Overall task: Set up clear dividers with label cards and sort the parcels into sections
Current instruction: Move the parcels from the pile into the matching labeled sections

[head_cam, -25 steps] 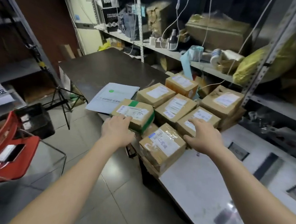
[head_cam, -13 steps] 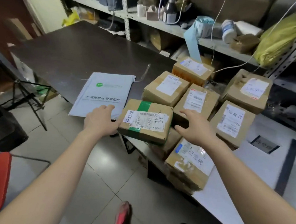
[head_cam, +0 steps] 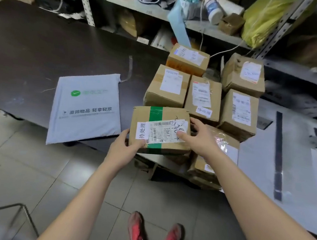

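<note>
A brown parcel with a green tape band (head_cam: 159, 129) and a white label sits at the table's near edge, on top of other boxes. My left hand (head_cam: 122, 149) grips its near left corner. My right hand (head_cam: 199, 136) holds its right side, thumb on the label. Behind it stand several more cardboard parcels (head_cam: 167, 86), each with a white label. A grey padded mailer (head_cam: 87, 109) lies flat to the left on the dark table (head_cam: 46, 52). One taped parcel (head_cam: 221, 143) lies partly under my right wrist. No clear dividers are visible.
A metal shelf (head_cam: 161, 9) behind the table holds a blue label roll (head_cam: 186, 9), a white bottle, a small box and a yellow bag (head_cam: 264, 20). A white table surface (head_cam: 291, 166) with dark strips lies to the right. My red shoes (head_cam: 153, 230) stand on the tiled floor.
Both hands have closed in on the green-taped parcel, the left from beside it, the right from the box behind. The camera has tilted further down.
</note>
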A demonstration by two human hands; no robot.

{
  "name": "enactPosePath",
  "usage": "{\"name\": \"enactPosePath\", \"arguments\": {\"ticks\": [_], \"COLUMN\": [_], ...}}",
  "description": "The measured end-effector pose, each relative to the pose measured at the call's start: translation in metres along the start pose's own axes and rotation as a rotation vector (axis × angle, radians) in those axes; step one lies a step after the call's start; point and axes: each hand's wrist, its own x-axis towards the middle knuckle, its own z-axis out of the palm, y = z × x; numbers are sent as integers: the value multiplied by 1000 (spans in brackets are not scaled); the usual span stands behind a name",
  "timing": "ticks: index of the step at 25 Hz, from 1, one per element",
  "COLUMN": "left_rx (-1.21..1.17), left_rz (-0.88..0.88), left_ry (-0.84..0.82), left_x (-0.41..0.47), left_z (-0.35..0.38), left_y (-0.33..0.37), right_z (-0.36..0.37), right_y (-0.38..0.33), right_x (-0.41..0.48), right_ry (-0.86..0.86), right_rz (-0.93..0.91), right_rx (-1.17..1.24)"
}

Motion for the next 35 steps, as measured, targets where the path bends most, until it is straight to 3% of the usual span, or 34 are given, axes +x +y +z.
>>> {"name": "enactPosePath", "arguments": {"ticks": [7, 14, 18, 22, 25, 28, 35], "left_rx": [-177, -387, -340, -212, -215, -253, -39], "left_rz": [108, 268, 282, 295, 314, 285, 315], "left_ry": [45, -29, -118, -275, -243, -173, -288], "left_x": [-35, -59, -71, -87, -96, -96, -36], "left_z": [6, 71, 139, 227, 297, 348, 417], "left_y": [27, 107, 152, 197, 219, 224, 222], "right_z": [-30, -128, -206, -272, -308, -329, -333], "right_y": [13, 54, 94, 134, 160, 184, 203], "right_x": [-44, -92, -112, -116, -111, -97, -30], "right_ry": [95, 215, 301, 242, 327, 443, 460], "right_rz": [23, -11, -29, -66, -58, 7, 128], "right_rx": [198, 331, 241, 222, 254, 319, 347]}}
